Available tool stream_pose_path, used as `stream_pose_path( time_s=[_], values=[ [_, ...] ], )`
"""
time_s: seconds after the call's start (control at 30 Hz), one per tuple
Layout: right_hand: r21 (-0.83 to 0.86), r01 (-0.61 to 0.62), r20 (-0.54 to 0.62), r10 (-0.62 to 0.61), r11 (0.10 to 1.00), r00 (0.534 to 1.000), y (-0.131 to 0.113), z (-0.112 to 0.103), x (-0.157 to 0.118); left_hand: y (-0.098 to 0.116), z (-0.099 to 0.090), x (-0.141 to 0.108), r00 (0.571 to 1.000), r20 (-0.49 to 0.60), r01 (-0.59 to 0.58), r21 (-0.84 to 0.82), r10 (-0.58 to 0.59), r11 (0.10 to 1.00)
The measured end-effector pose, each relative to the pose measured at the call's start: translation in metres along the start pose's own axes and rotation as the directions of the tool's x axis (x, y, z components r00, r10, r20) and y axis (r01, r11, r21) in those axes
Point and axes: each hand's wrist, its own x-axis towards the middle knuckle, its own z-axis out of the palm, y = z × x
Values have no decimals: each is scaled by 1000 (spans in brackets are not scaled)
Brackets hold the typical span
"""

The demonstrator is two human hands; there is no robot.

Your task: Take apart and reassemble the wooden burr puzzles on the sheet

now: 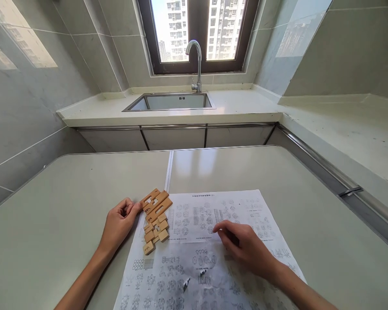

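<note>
Several flat wooden pieces [157, 211], some slotted or notched, lie side by side over the upper left part of a printed paper sheet [184, 237]. Smaller wooden blocks [155, 230] continue the group toward me. My left hand [123, 217] is beside the upper left pieces, its fingers curled and its thumb and index finger touching the end of one. Over the right half of the sheet is my right hand [237, 241], fingers bent together and index fingertip near the printed drawings; nothing shows in it. The sheet has rows of small diagrams and two small torn spots near its middle.
The sheet lies on a pale table [67, 185] with a seam down its middle. Beyond the table stand a white counter [239, 103], a sink [177, 101] and a tall faucet [198, 64] under a window. Another counter [352, 125] runs along the right.
</note>
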Motion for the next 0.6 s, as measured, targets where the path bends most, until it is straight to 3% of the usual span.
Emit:
stream_pose_path(
  time_s=[0.6],
  values=[
    [7,-1,3,1,1000,1000,-1,1,1,-2,-1,2,1000,-9,2,20,-2,1000]
  ],
)
